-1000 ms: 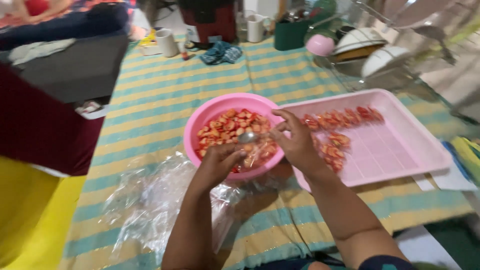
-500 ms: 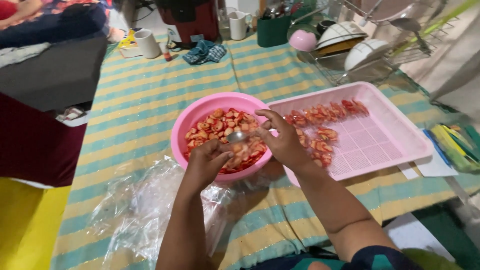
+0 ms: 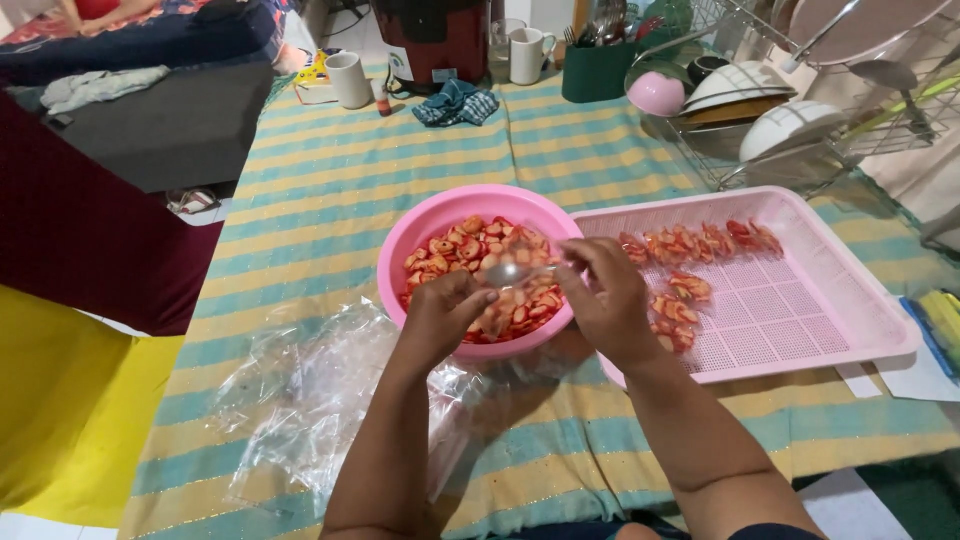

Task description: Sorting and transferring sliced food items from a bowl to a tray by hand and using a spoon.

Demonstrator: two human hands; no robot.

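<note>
The right hand (image 3: 608,300) pinches the handle of a metal spoon (image 3: 515,272), its grip narrow, with the spoon's bowl over the red and pale slices (image 3: 470,250) in the pink bowl (image 3: 440,215). The left hand (image 3: 445,315) curls over the bowl's near rim; whether its grip holds a slice cannot be told. Just right of the bowl, touching it, lies a pink perforated tray (image 3: 800,310) with a few slices. Crumpled clear plastic (image 3: 300,390) covers the striped worktop (image 3: 330,190) to the near left; the far side lies open.

Metal spoon (image 3: 512,272) held level over pink bowl (image 3: 432,226) of red slices (image 3: 462,246).
</note>
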